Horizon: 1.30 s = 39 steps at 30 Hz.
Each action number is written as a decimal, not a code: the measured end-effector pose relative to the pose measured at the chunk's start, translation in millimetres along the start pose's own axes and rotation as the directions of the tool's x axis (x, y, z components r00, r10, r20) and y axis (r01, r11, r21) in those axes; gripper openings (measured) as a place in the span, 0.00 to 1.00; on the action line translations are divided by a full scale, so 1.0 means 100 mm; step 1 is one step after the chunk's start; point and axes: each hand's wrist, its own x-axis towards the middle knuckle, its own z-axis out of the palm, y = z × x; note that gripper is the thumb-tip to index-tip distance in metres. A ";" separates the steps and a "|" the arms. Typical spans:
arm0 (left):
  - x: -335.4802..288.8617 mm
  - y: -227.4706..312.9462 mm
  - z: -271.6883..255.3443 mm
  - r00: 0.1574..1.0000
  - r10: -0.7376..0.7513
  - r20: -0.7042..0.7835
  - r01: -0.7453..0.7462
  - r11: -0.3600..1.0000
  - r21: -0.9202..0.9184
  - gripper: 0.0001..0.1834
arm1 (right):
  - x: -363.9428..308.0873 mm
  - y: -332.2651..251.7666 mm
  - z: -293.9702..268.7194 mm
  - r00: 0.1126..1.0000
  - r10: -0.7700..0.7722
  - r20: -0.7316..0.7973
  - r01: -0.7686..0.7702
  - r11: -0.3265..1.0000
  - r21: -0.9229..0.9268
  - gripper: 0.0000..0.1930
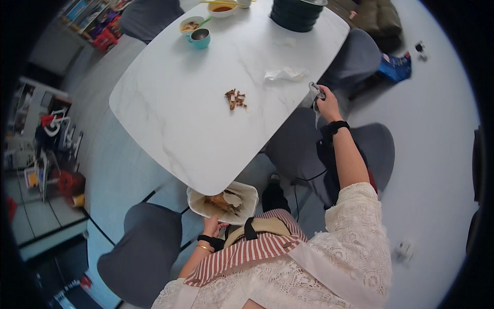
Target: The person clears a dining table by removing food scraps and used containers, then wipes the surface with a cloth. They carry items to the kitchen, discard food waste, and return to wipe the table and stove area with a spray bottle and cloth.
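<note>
A white, marble-veined worktop [170, 113] is filling the centre of a room, with grey chairs [144, 252] standing around it and a brown sofa [378, 20] sitting beyond its far right corner. A blue bag [395, 67] is resting near the sofa. Along the far end of the worktop, a dark ribbed pot [297, 15] is standing on the right; on the left, a bowl of reddish sauce [221, 10] is carrying yellow chopsticks, a smaller bowl [189, 27] is holding food and a green spoon, and a teal cup [199, 40] is standing just beside it.

Nearer the middle, a small heap of brown scraps [235, 99] with whitish bits is lying on the bare surface. A crumpled white tissue [284, 75] is lying near the right edge.

The left hand [212, 226] is holding a white bin [250, 193] at its near rim, the fingers grasping there, though their exact placing is partly hidden. The bin is tucking in just below the worktop's near corner, its open mouth showing brown waste and white paper [234, 200] inside. The right hand [328, 105] is reaching out beside the worktop's right edge, its fingers closing around a crumpled grey piece [315, 92] whose material is too small to tell.
</note>
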 end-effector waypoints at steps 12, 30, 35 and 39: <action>0.18 -0.38 1.63 0.990 -0.086 0.111 0.104 0.981 -0.164 0.20 | -0.02 0.18 0.91 0.944 -0.308 0.115 0.319 0.943 -0.096 0.18; 0.51 0.12 2.00 0.990 -0.030 0.141 0.053 0.986 -0.159 0.15 | 1.16 -0.20 -0.19 0.984 -0.171 0.046 0.160 0.969 0.189 0.20; 0.54 0.20 2.10 0.992 -0.044 0.119 0.062 0.986 -0.155 0.15 | 2.34 -0.04 -0.01 0.857 -0.513 0.044 0.514 0.857 -0.027 0.19; 0.49 0.29 2.19 0.996 -0.078 0.041 0.081 0.992 -0.098 0.16 | 2.95 0.16 0.55 0.820 -0.533 0.210 0.561 0.821 -0.106 0.20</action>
